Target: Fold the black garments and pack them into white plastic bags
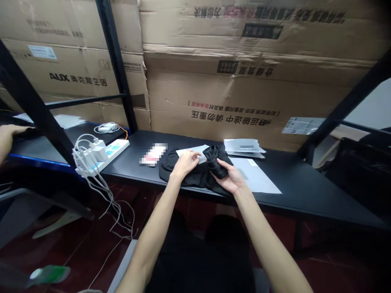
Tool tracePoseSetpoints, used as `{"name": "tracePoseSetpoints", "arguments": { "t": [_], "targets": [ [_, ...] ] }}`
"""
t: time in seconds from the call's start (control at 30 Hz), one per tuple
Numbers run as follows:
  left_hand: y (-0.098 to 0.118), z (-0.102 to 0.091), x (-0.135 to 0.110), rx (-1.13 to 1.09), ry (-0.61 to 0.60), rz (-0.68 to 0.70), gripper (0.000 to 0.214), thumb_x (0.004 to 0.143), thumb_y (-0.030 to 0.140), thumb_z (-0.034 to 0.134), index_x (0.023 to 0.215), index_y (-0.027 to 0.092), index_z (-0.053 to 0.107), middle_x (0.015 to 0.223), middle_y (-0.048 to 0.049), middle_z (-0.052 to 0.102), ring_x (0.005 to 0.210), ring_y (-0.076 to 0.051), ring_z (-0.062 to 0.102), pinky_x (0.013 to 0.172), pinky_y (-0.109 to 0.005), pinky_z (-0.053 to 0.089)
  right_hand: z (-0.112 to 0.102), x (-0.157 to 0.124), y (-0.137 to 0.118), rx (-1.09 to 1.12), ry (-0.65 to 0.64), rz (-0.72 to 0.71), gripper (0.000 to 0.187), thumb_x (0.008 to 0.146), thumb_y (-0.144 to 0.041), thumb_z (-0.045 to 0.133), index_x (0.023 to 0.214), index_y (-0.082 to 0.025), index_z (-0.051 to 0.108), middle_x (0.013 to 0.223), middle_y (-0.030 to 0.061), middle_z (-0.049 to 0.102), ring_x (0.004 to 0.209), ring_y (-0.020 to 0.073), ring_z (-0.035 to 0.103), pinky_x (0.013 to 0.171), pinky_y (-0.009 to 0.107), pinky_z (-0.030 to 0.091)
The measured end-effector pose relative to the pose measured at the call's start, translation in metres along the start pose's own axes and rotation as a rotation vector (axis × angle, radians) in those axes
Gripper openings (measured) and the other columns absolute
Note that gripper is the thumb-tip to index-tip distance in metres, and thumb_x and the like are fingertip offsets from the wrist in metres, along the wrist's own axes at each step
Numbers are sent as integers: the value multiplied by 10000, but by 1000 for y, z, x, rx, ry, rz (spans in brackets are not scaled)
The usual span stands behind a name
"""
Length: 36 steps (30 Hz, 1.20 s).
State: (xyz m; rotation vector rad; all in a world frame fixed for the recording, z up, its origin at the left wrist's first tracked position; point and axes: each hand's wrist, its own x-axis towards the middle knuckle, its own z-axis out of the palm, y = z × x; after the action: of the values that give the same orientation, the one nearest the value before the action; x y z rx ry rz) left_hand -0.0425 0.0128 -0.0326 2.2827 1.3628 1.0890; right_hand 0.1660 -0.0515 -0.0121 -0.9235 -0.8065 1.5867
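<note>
My right hand is wrapped round a rolled-up bundle of black cloth, holding it just above the table. To its left, the fingers of my left hand are curled together, their tips over a white sheet; whether they pinch anything is too small to make out. Under both hands more black cloth lies spread, reaching the table's front edge. A flat pale bag or sheet lies to the right of my right hand, and a small stack of folded white packets sits behind it.
A white power strip with plugged-in chargers and hanging cables stands at the black table's left end. A blurred-out item lies left of the cloth. Cardboard walls the back. Another person's hand shows far left.
</note>
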Motion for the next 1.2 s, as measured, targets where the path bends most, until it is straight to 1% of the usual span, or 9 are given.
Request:
{"name": "tracePoseSetpoints", "arguments": {
  "t": [0.1,0.17,0.33,0.43,0.57,0.7,0.8,1.07,1.2],
  "targets": [
    [8,0,-2,-32,116,31,277,934,82,623,1063,198,839,1067,-61,751,931,-186,723,917,-280,578,2,2,3,-9,-83,20,267,913,-276,798,1171,-207,793,1155,65,861,1147,239,808,1045,354,646],
    [12,0,-3,-45,167,41,308,902,35,607,1012,209,837,1046,-46,742,907,-173,717,858,-262,567,5,3,4,26,-73,12,288,894,-302,832,1164,-206,802,1126,63,867,1113,246,818,1020,346,657],
    [13,1,-4,-65,171,61,243,889,58,682,987,218,837,964,-24,715,793,-154,676,774,-257,551,6,7,4,119,-46,-38,223,840,-264,877,1053,-235,818,998,22,876,976,249,839,927,344,692],
    [13,1,-3,-94,187,64,295,886,40,689,1058,221,845,950,-23,716,787,-155,679,774,-261,556,3,9,5,108,-36,-20,214,827,-226,873,1036,-205,827,978,42,876,889,233,837,860,314,695],
    [12,2,-3,-144,272,41,357,869,-21,662,1063,216,846,929,-23,715,783,-152,689,794,-267,569,1,11,9,62,-7,-17,267,796,-181,895,1052,-174,820,971,68,872,857,228,833,833,299,688],
    [11,1,-2,-195,355,-3,255,903,30,718,1048,208,830,932,-20,715,774,-143,700,801,-272,590,4,11,11,-5,-6,-18,265,798,-149,883,1052,-172,816,974,70,869,879,233,830,881,328,684],
    [10,0,-1,-210,408,-57,190,917,52,743,1026,188,818,935,-26,727,765,-142,699,809,-288,597,6,10,8,-61,-4,2,281,784,-103,861,1057,-152,815,979,81,867,860,217,824,876,306,676],
    [12,-2,-1,-261,412,-149,148,923,83,754,1004,187,820,945,-29,751,791,-149,715,823,-281,579,4,10,-4,-229,-20,121,287,741,-87,853,1019,-140,805,884,92,851,739,228,804,707,307,676],
    [13,-2,-1,-277,411,-125,122,939,118,750,1002,196,820,942,-28,755,771,-154,703,821,-306,567,3,12,-5,-266,-55,113,344,715,-41,854,1043,-130,804,900,87,855,720,213,797,708,291,672]
  ]
}}
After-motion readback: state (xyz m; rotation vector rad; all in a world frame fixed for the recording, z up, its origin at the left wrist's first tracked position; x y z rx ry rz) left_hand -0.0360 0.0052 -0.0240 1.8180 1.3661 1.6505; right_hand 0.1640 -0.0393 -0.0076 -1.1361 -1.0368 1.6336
